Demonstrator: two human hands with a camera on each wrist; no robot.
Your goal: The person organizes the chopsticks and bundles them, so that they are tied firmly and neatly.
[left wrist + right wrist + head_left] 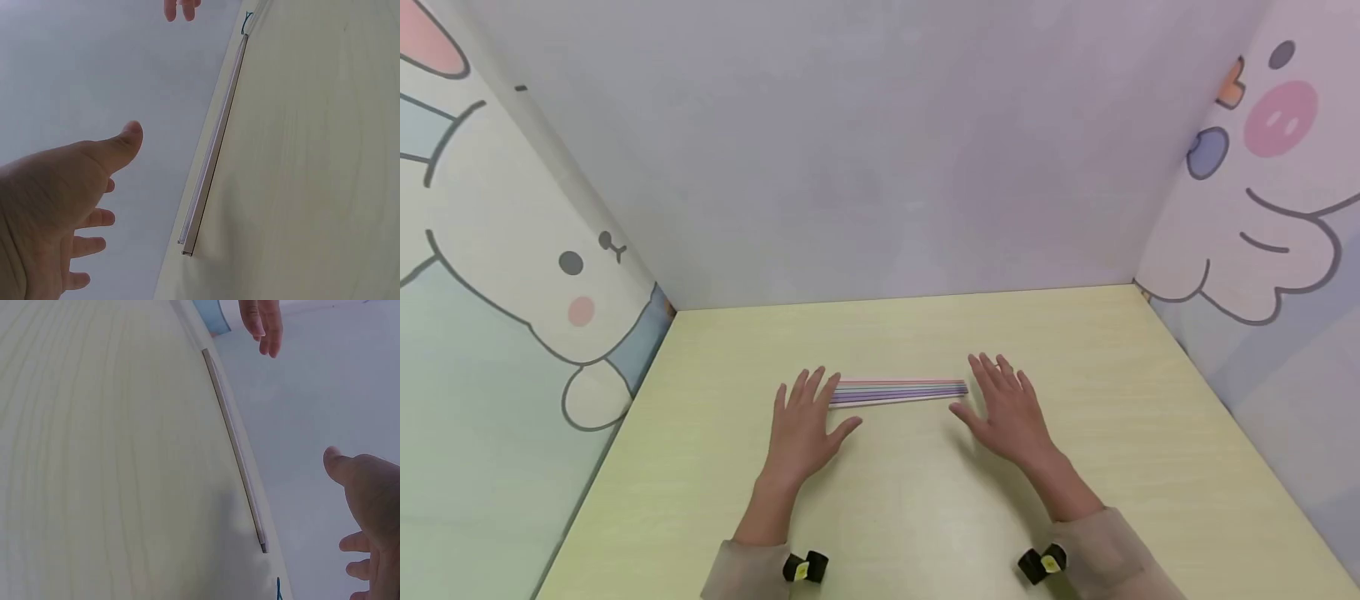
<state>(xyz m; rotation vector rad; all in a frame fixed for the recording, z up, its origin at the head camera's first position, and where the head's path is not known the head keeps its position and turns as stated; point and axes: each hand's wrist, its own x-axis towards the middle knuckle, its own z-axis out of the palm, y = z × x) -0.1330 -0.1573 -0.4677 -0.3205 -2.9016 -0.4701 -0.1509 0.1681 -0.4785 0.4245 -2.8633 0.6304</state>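
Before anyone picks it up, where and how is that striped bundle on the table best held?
Probably by both ends together: pinch the striped bundle across its narrow width, coming down from above. It lies flat on the table, long and slim, so holding just one end might let the other dip.

head view down over tabletop (910,500)

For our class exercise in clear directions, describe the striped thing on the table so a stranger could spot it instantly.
On the pale table, look between the left hand and right hand. There lies a long, narrow striped bundle, running sideways. Its pink and purple lines set it apart from both hands.
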